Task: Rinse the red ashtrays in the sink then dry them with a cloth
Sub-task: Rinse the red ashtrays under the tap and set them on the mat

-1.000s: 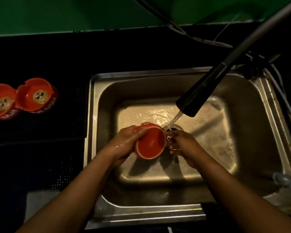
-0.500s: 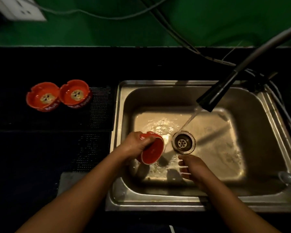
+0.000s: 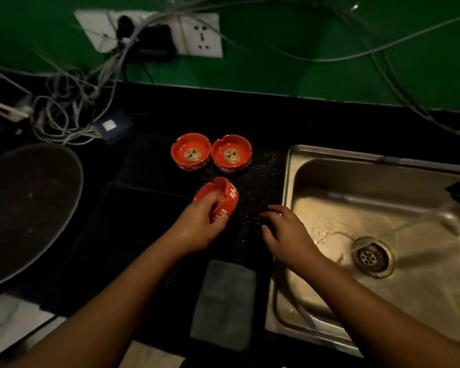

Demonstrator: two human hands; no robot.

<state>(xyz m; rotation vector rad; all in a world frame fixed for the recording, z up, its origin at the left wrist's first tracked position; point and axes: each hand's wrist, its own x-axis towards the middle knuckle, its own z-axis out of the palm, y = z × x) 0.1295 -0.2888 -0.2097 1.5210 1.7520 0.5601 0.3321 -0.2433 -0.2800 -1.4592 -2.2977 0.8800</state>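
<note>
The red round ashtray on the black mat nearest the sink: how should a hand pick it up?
Probably from above with the free right hand. The red round ashtray stands upright, mouth up, with another red ashtray close on its left, so pinch the rim on its right side, thumb inside, fingers outside.

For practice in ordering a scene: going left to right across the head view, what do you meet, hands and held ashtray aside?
Dark round object → left standing ashtray → right standing ashtray → sink → drain.
</note>
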